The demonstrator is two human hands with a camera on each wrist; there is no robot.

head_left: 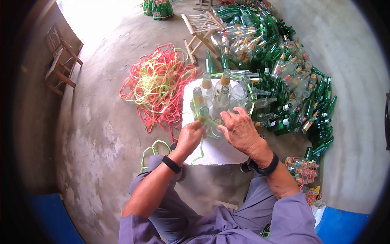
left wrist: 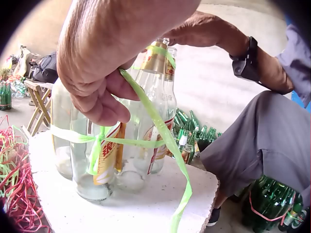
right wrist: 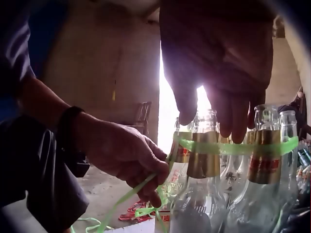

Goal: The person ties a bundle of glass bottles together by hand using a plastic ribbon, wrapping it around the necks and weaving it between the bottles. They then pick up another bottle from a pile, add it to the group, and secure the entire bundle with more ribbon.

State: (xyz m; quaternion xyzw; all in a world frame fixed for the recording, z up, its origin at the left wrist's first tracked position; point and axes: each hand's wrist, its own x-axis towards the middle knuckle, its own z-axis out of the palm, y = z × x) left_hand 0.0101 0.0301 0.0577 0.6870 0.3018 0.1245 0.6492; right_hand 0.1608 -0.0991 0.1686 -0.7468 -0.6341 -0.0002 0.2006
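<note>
Clear glass bottles [head_left: 221, 101] stand upright in a tight group on a white slab-topped stand [head_left: 223, 153]. Light green plastic strap [left wrist: 156, 115] loops round them: one band circles the bodies with a knot in front, and another runs round the gold-foiled necks [right wrist: 203, 159]. My left hand [head_left: 191, 136] pinches the strap beside the near bottle necks, with a loose end trailing below. Over the near right of the group, my right hand [head_left: 243, 132] grips at a bottle's top from above, thumb and fingers on either side of the neck.
A tangled heap of red and green strap [head_left: 156, 83] lies on the floor at left. Green and clear bottles [head_left: 284, 77] are piled along the right wall. A wooden folding stool [head_left: 201, 30] and bundled green bottles [head_left: 160, 10] stand farther back; a wooden chair [head_left: 61, 65] stands left.
</note>
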